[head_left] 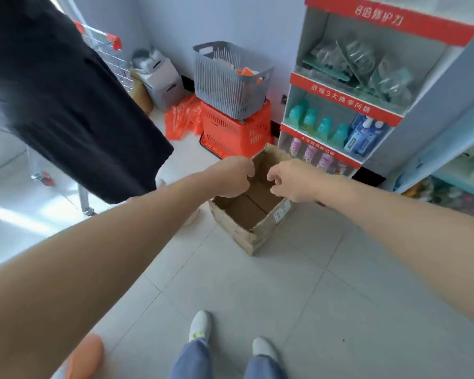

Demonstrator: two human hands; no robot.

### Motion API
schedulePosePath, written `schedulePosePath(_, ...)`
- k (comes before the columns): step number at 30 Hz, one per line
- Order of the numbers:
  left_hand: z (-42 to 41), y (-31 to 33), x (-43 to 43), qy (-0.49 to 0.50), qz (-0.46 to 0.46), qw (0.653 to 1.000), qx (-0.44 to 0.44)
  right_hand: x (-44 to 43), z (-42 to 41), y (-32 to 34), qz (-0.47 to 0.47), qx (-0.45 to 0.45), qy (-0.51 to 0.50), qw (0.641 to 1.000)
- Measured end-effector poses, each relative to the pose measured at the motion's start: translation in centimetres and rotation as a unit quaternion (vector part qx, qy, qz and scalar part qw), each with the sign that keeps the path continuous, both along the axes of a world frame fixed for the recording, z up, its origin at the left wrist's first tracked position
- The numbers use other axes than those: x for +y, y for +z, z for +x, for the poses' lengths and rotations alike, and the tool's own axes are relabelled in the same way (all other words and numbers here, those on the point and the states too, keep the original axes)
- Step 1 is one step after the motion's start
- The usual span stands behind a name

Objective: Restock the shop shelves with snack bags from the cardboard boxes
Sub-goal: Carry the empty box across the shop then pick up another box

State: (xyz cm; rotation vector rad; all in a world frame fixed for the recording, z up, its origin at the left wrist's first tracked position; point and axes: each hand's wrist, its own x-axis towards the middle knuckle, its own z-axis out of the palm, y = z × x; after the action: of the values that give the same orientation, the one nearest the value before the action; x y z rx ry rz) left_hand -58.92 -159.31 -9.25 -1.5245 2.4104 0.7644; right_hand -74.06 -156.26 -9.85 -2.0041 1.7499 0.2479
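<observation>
An open cardboard box [257, 236] stands on the tiled floor in front of me, and its inside looks empty, with no snack bags visible. My left hand [230, 177] reaches over the box's left side, fingers curled round the edge of the upright back flap. My right hand [294, 183] hovers above the box's right rim with loosely curled fingers and holds nothing. The shop shelves [454, 149] with packaged goods run along the right edge.
A person in black clothing [66, 105] stands close on the left beside a shopping cart [107, 50]. A grey basket [230, 80] sits on stacked red baskets [238, 132] behind the box. A red-trimmed display stand [345, 105] holds bottles. My feet [200, 326] are below.
</observation>
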Motion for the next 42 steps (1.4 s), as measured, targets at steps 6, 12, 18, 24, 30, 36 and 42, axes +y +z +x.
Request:
schedulePosePath(6, 9.2, 7.7, 8.7, 0.115, -0.026, 0.993, -0.027, 3.3, 9.1, 8.1, -0.032, 0.035, 0.234, 0.971)
schedulePosePath(12, 22.1, 12.0, 21.4, 0.318, -0.033, 0.947, -0.043, 9.9, 24.3, 13.4, -0.082, 0.045, 0.449, 0.888)
schedulePosePath(18, 33.4, 14.7, 40.2, 0.551, -0.064, 0.831, -0.039, 22.9, 42.2, 16.2, -0.126, 0.011, 0.649, 0.750)
schedulePosePath(24, 38.7, 14.9, 62.1, 0.734, -0.044, 0.676, -0.042, 43.0, 53.9, 17.5, -0.160, -0.014, 0.815, 0.557)
schedulePosePath(30, 36.9, 13.9, 80.6, 0.872, -0.055, 0.486, -0.024, 62.4, 59.3, 16.2, -0.109, -0.035, 0.903, 0.415)
schedulePosePath(36, 30.9, 12.1, 92.7, 0.959, -0.071, 0.274, 0.011, 78.4, 59.0, 14.6, -0.079, -0.039, 0.963, 0.256)
schedulePosePath(42, 26.1, 11.4, 100.5, 0.994, -0.068, 0.088, 0.006, 91.3, 57.0, 13.3, -0.087, -0.028, 0.992, 0.091)
